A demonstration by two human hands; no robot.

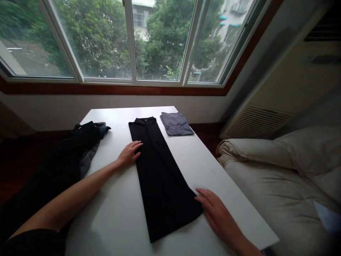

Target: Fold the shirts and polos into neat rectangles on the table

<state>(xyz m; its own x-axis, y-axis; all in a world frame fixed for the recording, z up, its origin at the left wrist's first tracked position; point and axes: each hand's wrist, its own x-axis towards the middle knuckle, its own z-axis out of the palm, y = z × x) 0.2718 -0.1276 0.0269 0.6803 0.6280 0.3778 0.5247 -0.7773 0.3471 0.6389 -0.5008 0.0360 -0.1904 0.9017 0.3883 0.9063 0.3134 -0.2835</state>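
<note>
A pair of black trousers [162, 170], folded lengthwise, lies flat on the white table [106, 213] with its waistband end toward the window. My left hand [129, 153] rests on the left edge, fingers stretched over the cloth and thumb apart. At the near right corner of the hem, my right hand [217, 209] touches the cloth with its fingers extended. Neither hand grips anything. Beyond the trousers, to the right, sits a folded grey garment [177, 123].
A heap of dark clothes [66, 153] hangs over the table's left edge. To the right stands a cream sofa [266, 177], with a beige air conditioner [287, 81] behind it. The window [160, 42] spans the far wall.
</note>
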